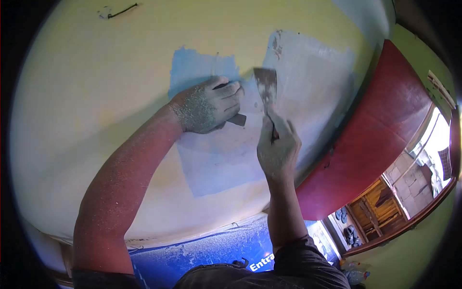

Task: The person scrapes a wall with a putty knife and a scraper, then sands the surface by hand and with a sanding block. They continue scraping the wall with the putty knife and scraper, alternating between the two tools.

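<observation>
My left hand (209, 106), coated in pale dust, is pressed near the wall with its fingers closed over a flat grey-brown piece (237, 119). One squared end of that piece sticks out below the fingers; the rest is hidden. In my right hand (280, 144) is a putty knife (266, 84), gripped by its handle with the blade pointing up. White smears mark its metal blade, which overlaps the wall between two patches. Behind my left hand lies a blue patch (199, 67) on the cream-yellow wall (110, 91), and a pale grey-blue patch (313, 67) spreads to the right.
A red panel (361, 139) runs along the wall's right side. Below, a blue sheet with white lettering (207, 253) is strewn with dust. A bent wire (122, 10) sticks out at upper left. Shoes (351, 235) and a plastic bottle (355, 275) stand at lower right, by a bright opening.
</observation>
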{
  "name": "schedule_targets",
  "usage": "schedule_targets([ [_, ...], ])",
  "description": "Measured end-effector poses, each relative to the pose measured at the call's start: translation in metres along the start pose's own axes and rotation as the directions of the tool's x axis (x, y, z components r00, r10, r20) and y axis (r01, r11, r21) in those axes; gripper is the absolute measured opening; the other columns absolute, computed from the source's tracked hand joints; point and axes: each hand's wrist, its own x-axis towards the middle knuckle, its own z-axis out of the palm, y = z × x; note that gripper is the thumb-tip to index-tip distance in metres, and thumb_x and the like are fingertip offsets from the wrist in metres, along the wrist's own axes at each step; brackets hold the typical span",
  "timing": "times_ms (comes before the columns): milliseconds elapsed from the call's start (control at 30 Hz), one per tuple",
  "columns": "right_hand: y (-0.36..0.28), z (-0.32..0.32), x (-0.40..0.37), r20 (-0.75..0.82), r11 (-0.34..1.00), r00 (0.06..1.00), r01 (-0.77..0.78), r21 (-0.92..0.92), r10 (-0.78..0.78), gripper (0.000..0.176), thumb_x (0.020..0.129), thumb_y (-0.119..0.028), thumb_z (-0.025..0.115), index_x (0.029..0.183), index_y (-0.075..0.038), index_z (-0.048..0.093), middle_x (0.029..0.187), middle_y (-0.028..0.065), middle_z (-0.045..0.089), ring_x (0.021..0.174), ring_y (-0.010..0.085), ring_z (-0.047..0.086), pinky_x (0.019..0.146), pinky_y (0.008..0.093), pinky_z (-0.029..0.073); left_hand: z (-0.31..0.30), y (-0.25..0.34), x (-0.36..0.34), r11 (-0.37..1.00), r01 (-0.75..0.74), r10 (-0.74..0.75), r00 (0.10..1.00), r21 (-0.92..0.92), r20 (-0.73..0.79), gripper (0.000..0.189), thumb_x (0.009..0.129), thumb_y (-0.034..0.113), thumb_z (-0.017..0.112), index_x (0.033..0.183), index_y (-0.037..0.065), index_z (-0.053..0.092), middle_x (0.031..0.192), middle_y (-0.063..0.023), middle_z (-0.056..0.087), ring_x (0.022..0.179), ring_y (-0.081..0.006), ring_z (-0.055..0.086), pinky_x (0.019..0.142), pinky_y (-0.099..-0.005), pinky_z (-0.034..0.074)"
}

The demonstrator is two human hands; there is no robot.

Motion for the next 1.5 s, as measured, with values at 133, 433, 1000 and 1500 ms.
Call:
schedule_targets([
  [133,0.011,0.005,-0.024,0.018,1.0,1.0,-0.006,0.0,0.006,0.029,0.107,-0.002,0.073,0.134,-0.001,0.084,0.097,0.0244,0.08,0.088,0.0372,0.079,0.077,0.0459,0.062,0.009,0.002,-0.001,0.998,0.015,-0.013,0.999,0.058,-0.033,0.044,0.085,0.04,0.084,0.118,0.01,0.079,0.153,-0.0122,0.068,0.152,-0.0268,0.058,0.127,-0.0473,0.045],
  [433,0.004,0.001,-0.008,0.008,1.0,1.0,-0.016,-0.02,0.017,0.029,0.109,-0.005,0.073,0.135,-0.001,0.084,0.094,0.0237,0.078,0.085,0.0371,0.077,0.075,0.0462,0.06,0.011,0.002,-0.001,1.0,0.014,-0.014,1.0,0.015,-0.024,0.047,0.087,0.041,0.084,0.122,0.01,0.076,0.151,-0.0112,0.07,0.15,-0.0267,0.059,0.127,-0.0477,0.045],
  [1000,0.008,-0.001,-0.002,0.001,0.993,0.996,-0.085,0.079,0.085,0.029,0.107,-0.001,0.073,0.134,0.002,0.084,0.082,0.0217,0.073,0.077,0.0336,0.073,0.071,0.0449,0.057,0.003,-0.001,0.002,0.998,-0.003,0.005,0.999,-0.056,0.033,0.056,0.084,0.04,0.088,0.126,0.007,0.074,0.156,-0.0137,0.067,0.152,-0.0275,0.058,0.127,-0.0476,0.045],
  [1500,0.016,0.0,-0.027,0.033,0.993,0.998,-0.063,0.104,0.06,0.032,0.109,-0.005,0.073,0.138,-0.003,0.084,0.093,0.0241,0.078,0.077,0.0338,0.074,0.074,0.0439,0.058,0.001,0.0,0.001,0.999,-0.006,0.005,1.0,-0.049,-0.026,0.054,0.079,0.031,0.09,0.123,0.003,0.075,0.153,-0.015,0.069,0.152,-0.0311,0.06,0.127,-0.0504,0.046],
])
